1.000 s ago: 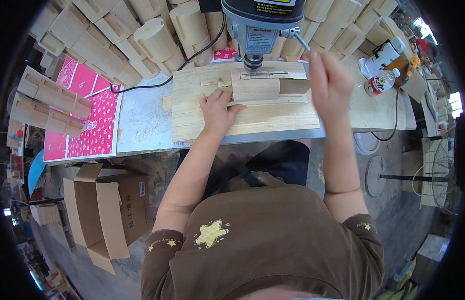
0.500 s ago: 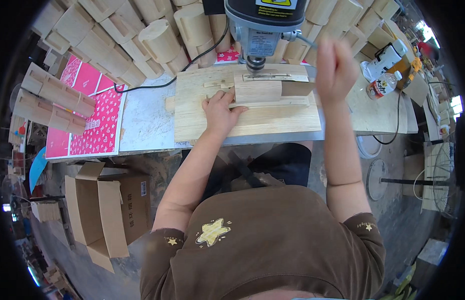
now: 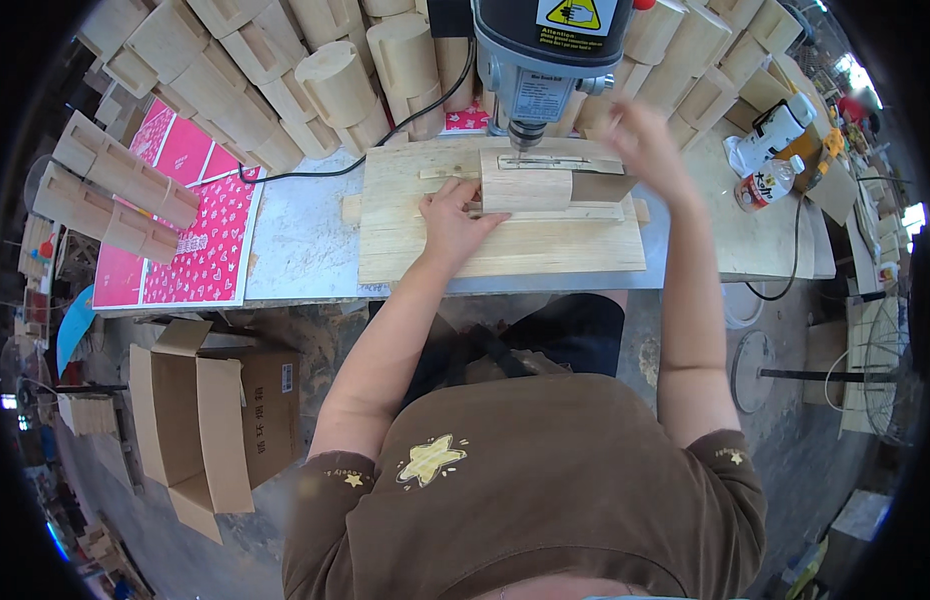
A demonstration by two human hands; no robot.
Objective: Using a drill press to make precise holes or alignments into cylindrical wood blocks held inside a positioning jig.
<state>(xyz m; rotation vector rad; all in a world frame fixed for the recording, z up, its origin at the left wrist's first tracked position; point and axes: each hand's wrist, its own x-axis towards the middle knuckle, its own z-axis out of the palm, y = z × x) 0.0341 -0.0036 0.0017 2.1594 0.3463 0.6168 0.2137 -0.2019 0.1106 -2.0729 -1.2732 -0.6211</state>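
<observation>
- Left hand (image 3: 457,222): thumb and fingers spread apart, the fingers at the left end of the pale wooden block with a rounded top (image 3: 525,192), the thumb beside its near left corner.
- The block lies on the flat, pale wooden board (image 3: 415,255), between narrow wooden strips, below the drill; a recess opens toward its right end.
- Right hand (image 3: 637,145): raised at the right of the drill, fingers curled and blurred; whether they close on anything cannot be told.
- Grey-and-black bench drill (image 3: 545,95): its metal chuck (image 3: 526,135) points down over the far side of the block; contact between bit and wood cannot be made out.
- Table (image 3: 305,262): pale-topped, supporting the board; pink-and-white patterned sheet (image 3: 220,270) at left, clear plastic bottle with a printed label (image 3: 770,187) at right.
- Rounded pale wooden pieces (image 3: 337,85): stacked along the rear.
- Open brown cardboard carton (image 3: 270,405): on the floor, lower left.
</observation>
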